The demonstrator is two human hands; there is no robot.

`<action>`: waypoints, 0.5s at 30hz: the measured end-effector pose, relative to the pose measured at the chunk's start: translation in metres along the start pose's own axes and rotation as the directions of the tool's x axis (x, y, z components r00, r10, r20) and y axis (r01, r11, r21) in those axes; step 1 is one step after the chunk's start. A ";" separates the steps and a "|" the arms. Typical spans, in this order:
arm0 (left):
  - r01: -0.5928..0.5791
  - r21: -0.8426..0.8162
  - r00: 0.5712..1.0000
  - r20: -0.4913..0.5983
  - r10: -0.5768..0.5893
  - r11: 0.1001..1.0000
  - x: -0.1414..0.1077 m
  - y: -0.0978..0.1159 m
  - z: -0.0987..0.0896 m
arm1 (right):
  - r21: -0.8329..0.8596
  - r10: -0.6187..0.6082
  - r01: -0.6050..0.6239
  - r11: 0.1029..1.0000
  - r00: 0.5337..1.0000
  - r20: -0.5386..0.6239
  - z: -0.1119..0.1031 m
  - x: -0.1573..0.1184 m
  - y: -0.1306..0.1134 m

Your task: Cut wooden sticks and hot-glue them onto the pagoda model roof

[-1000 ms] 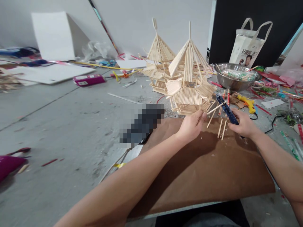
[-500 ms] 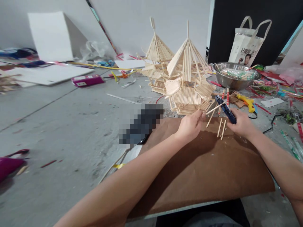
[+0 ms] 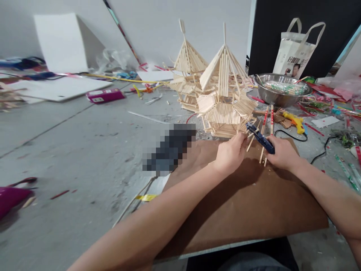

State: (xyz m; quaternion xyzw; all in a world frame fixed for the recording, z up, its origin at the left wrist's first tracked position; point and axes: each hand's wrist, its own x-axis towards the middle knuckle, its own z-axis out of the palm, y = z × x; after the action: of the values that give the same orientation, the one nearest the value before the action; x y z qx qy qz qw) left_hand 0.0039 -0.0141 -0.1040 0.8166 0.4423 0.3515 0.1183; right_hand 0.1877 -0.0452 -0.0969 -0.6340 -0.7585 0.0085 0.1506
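My left hand (image 3: 231, 153) is closed around a thin wooden stick (image 3: 252, 134), whose end pokes out to the right of my fingers. My right hand (image 3: 284, 153) grips dark blue pliers (image 3: 263, 140), with their jaws at that stick, close beside my left fingertips. Whether the jaws are fully closed is too small to tell. Below the pliers, short cut sticks (image 3: 262, 155) lie on a brown board (image 3: 254, 210). Just beyond my hands stands a pavilion model (image 3: 225, 113) built of wooden sticks, with a pointed roof.
A second stick model (image 3: 188, 60) stands behind the first. To the right are a metal bowl (image 3: 282, 96) holding wrapped sticks, a yellow glue gun (image 3: 295, 121) with its cord, and sticks with red markings (image 3: 272, 116). A blurred dark device (image 3: 172, 146) lies left of the board.
My right hand and the pliers have moved left, bringing the jaws along the stick close to my left fingers. My left hand has barely shifted.
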 end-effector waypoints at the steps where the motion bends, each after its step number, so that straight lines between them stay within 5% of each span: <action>1: -0.008 0.003 1.000 -0.008 0.008 1.000 0.000 0.000 0.000 | -0.006 0.020 -0.020 1.000 1.000 0.002 0.000 0.000 -0.001; 9: -0.070 -0.193 0.997 -0.050 0.062 0.979 0.001 -0.001 0.001 | 0.034 0.146 -0.143 0.989 0.984 -0.106 0.004 0.003 0.007; 15: -0.012 -0.510 0.985 -0.152 -0.077 0.860 0.007 -0.002 0.000 | 0.030 0.120 -0.116 0.993 0.957 -0.264 0.017 0.010 0.031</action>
State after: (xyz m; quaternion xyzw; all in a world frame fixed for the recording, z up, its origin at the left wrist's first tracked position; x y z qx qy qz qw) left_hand 0.0048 -0.0072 -0.1016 0.7163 0.3559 0.5209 0.2983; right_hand 0.2123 -0.0261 -0.1173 -0.6723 -0.6924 -0.0618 0.2545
